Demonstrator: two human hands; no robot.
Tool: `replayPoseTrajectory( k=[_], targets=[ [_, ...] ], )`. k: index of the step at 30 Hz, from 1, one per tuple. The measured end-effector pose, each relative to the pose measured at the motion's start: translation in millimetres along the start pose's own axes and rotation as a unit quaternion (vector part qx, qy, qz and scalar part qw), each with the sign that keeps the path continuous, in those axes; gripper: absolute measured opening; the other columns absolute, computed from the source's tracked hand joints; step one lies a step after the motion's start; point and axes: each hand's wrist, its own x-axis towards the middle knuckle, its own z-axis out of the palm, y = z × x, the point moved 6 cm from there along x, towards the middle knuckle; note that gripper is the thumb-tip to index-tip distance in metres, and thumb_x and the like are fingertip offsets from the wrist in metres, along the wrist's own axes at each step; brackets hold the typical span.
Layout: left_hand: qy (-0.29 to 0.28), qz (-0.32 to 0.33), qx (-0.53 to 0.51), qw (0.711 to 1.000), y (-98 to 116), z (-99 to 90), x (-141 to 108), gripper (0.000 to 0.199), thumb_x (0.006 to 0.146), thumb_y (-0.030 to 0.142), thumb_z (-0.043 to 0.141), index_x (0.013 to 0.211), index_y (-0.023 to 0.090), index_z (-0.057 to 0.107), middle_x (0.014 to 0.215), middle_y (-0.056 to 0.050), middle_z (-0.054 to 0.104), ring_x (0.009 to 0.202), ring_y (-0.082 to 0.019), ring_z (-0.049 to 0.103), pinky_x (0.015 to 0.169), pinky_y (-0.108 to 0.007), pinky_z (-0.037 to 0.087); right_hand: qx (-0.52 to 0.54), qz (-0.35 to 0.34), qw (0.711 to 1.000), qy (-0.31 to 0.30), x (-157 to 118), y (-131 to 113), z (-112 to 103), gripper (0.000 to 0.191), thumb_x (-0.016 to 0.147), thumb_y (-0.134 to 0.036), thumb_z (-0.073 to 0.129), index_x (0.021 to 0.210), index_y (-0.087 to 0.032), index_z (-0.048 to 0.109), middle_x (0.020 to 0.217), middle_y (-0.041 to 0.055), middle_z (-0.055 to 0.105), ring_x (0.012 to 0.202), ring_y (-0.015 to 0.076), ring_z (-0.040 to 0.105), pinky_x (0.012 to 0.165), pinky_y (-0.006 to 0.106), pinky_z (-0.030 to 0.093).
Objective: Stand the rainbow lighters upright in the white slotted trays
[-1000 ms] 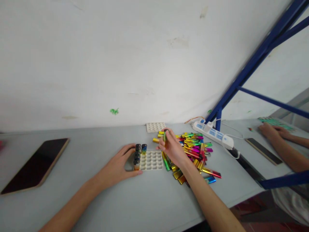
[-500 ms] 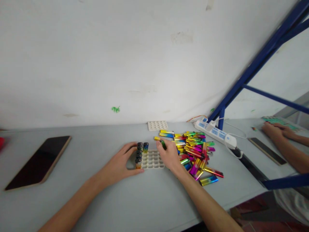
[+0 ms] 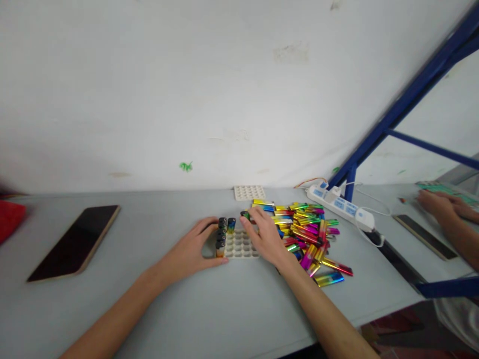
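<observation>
A white tray with holes (image 3: 241,246) lies on the grey table. Several black-topped cylinders (image 3: 220,237) stand in its left column, and a blue and yellow one (image 3: 231,226) stands beside them at the back. My left hand (image 3: 190,247) curves round the tray's left side, fingers at the back and thumb at the front corner. Over the tray's back right part, my right hand (image 3: 265,233) pinches a dark green cylinder (image 3: 245,215), now upright. To the right lies a heap of shiny coloured cylinders (image 3: 305,232).
Behind is a second white tray (image 3: 249,193). A phone (image 3: 75,242) lies left, near a red object (image 3: 11,218). A power strip (image 3: 340,205) and blue frame (image 3: 350,182) stand right, beyond which are another person's hands (image 3: 436,204) and a second phone (image 3: 424,236).
The green cylinder in my right hand has gone from tilted to upright and come closer to the tray's back row. The whole view has shifted slightly.
</observation>
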Motion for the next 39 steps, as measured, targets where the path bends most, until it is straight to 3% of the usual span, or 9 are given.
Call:
replayPoseTrajectory(
  k=[6,14,21,26,29,33,36,39],
  targets=[
    [-0.003,0.003,0.009,1.0,3.1,-0.8,0.1,0.084,0.093,0.068,0.111,0.16,0.029,0.081,0.177,-0.016,0.079,0.162,-0.046,0.079,0.143,-0.061,0.066,-0.021,-0.003,0.998,-0.062,-2.5,5.4,7.7,0.05,0.131,-0.047,0.072,0.088,-0.03,0.052,0.084,-0.0006,0.069,0.076,0.0203,0.063,0.077,0.033,0.047],
    [-0.009,-0.002,0.006,1.0,1.8,0.8,-0.9,0.087,0.093,0.07,0.111,0.163,0.028,0.08,0.179,-0.017,0.077,0.164,-0.046,0.077,0.144,-0.061,0.064,-0.04,-0.013,0.99,-0.133,-5.1,7.4,14.6,0.041,0.132,-0.047,0.075,0.097,-0.028,0.067,0.088,0.0029,0.079,0.082,0.0237,0.075,0.077,0.033,0.049],
    [-0.002,0.004,-0.005,1.0,2.5,-1.3,0.3,0.08,0.093,0.061,0.112,0.161,0.03,0.082,0.177,-0.015,0.079,0.162,-0.045,0.079,0.143,-0.061,0.066,-0.141,-0.032,0.974,-0.173,-6.6,-4.5,21.5,0.025,0.132,-0.038,0.078,0.113,-0.023,0.08,0.103,0.0081,0.087,0.093,0.025,0.082,0.082,0.033,0.055],
    [0.0,0.005,0.002,1.0,-0.5,0.1,0.5,0.076,0.093,0.061,0.112,0.156,0.029,0.083,0.176,-0.016,0.079,0.161,-0.046,0.08,0.143,-0.062,0.066,-0.186,-0.026,0.965,-0.183,-1.4,-7.1,24.3,0.033,0.127,-0.046,0.085,0.107,-0.02,0.085,0.103,0.0111,0.087,0.098,0.028,0.083,0.091,0.037,0.059],
    [0.002,-0.001,0.003,1.0,-3.1,0.6,0.5,0.076,0.094,0.066,0.111,0.155,0.03,0.084,0.176,-0.016,0.079,0.162,-0.046,0.079,0.144,-0.063,0.065,-0.127,-0.007,0.98,-0.155,5.2,8.5,-3.0,0.031,0.13,-0.044,0.081,0.108,-0.022,0.087,0.102,0.0077,0.088,0.097,0.0261,0.082,0.093,0.036,0.062],
    [-0.006,-0.016,-0.007,1.0,-4.5,0.5,0.9,0.077,0.093,0.07,0.11,0.155,0.031,0.085,0.178,-0.016,0.079,0.164,-0.047,0.078,0.145,-0.063,0.064,-0.122,0.036,0.987,-0.096,10.6,46.2,-72.1,0.015,0.126,-0.03,0.082,0.118,-0.022,0.093,0.116,0.0106,0.093,0.105,0.0284,0.086,0.104,0.04,0.066],
    [-0.004,-0.014,-0.014,1.0,-3.3,-0.5,1.3,0.076,0.094,0.07,0.11,0.154,0.031,0.086,0.177,-0.016,0.08,0.163,-0.047,0.079,0.145,-0.064,0.064,-0.17,0.064,0.972,-0.146,5.9,71.4,-103.9,0.005,0.115,-0.021,0.091,0.114,-0.022,0.095,0.119,0.0128,0.093,0.114,0.0311,0.087,0.111,0.043,0.066],
    [0.001,-0.004,-0.011,1.0,-2.1,-0.6,1.7,0.076,0.095,0.07,0.109,0.155,0.031,0.085,0.177,-0.017,0.08,0.162,-0.048,0.08,0.144,-0.065,0.065,-0.21,0.085,0.957,-0.182,-0.2,85.4,-111.9,0.009,0.109,-0.015,0.095,0.116,-0.021,0.096,0.121,0.0125,0.091,0.114,0.0307,0.087,0.108,0.042,0.066]
  ],
)
